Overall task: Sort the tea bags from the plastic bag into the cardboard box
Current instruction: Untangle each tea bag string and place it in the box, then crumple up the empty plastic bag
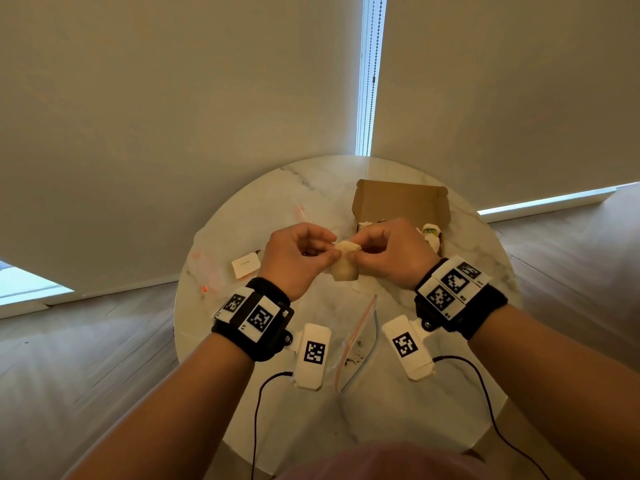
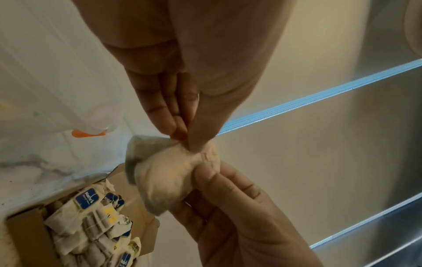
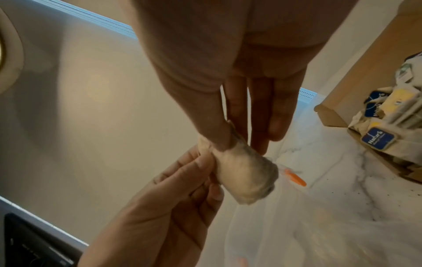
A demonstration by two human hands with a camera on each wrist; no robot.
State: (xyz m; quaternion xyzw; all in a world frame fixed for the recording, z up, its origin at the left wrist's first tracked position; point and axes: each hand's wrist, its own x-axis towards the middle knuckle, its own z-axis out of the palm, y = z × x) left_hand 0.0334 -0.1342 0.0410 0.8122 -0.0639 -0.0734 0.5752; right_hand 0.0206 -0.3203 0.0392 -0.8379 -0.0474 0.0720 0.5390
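Both hands hold one beige tea bag (image 1: 344, 268) in the air over the round marble table (image 1: 398, 410). My left hand (image 1: 327, 253) pinches its top corner from the left, and my right hand (image 1: 356, 250) pinches the same top edge from the right. The left wrist view shows the tea bag (image 2: 166, 180) hanging between my left hand (image 2: 186, 142) and my right hand (image 2: 205, 173). The open cardboard box (image 1: 398, 199) sits behind the hands at the back right, with several tagged tea bags (image 2: 91, 216) in it. A flat clear zip bag (image 1: 356, 344) lies between my wrists.
A second clear plastic bag (image 1: 207, 271) with an orange slider lies at the table's left side. Beside it is a small white card (image 1: 246, 266). Window blinds hang behind the table, and wood floor surrounds it.
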